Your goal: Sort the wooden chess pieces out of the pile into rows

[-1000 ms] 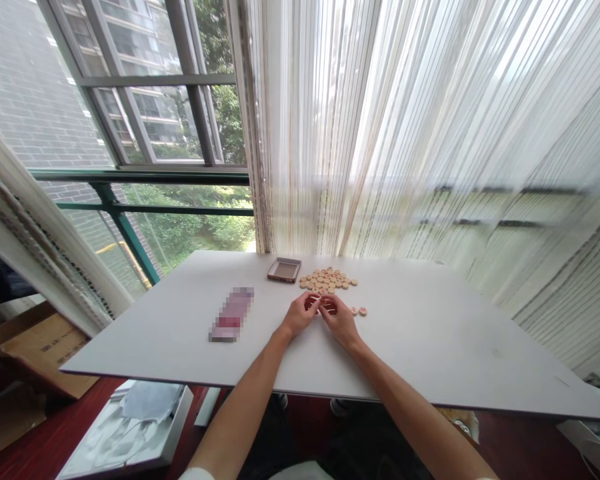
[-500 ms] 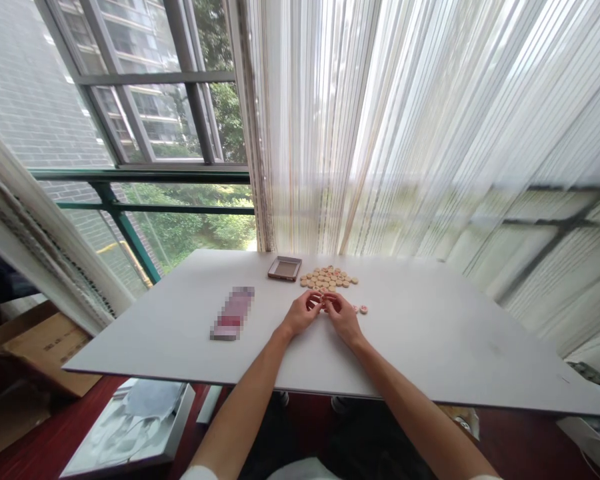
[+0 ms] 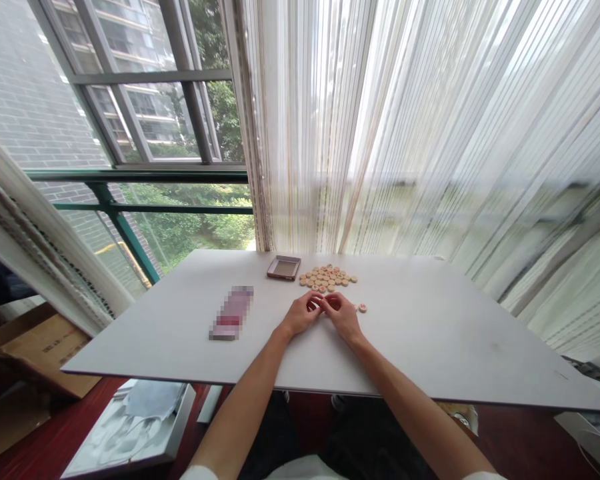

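My left hand and my right hand rest close together on the white table, fingertips meeting in a pinch over small round wooden discs. What exactly sits between the fingers is too small to make out. A cluster of several tan discs lies just beyond my hands. One loose disc with a red mark lies right of my right hand.
A small brown tray sits left of the disc cluster. A pink, blurred flat box lies to the left. Sheer curtains and a window stand behind the table. Cardboard boxes and papers lie on the floor at left.
My hands stay together near the discs with only slight finger movement. The view has shifted a little.
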Demonstrator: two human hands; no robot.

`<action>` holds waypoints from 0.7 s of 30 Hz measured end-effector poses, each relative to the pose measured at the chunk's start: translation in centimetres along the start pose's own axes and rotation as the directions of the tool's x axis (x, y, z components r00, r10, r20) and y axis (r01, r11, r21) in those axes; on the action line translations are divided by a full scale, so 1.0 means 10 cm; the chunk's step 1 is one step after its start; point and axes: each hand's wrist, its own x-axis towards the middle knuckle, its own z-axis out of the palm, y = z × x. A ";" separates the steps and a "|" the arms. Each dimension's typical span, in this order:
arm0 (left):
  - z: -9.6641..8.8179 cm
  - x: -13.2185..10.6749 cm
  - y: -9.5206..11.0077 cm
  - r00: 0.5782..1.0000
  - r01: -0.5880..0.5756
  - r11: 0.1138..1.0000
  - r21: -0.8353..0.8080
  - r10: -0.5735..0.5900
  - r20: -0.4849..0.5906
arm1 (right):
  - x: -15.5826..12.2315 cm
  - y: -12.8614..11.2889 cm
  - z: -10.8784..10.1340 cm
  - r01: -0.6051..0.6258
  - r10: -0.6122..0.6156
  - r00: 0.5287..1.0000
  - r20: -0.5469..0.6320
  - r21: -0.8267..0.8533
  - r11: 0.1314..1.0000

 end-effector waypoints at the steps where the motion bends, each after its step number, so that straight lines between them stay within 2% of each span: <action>1: 0.00 0.00 0.01 1.000 0.000 1.000 -0.002 0.000 0.006 | 0.00 0.00 0.00 0.003 -0.003 1.000 -0.003 -0.009 1.000; 8: 0.00 -0.01 0.02 1.000 0.001 1.000 -0.030 0.000 0.022 | 0.00 0.01 0.00 0.026 -0.026 1.000 0.016 0.007 1.000; 16: 0.00 0.01 0.01 1.000 0.002 1.000 0.014 -0.002 -0.006 | 0.01 0.03 0.02 0.014 -0.016 0.999 0.029 0.067 0.998; 21: 0.01 0.01 0.01 1.000 0.004 1.000 0.027 -0.004 -0.026 | 0.02 0.04 0.03 0.012 -0.013 1.000 0.008 0.042 0.999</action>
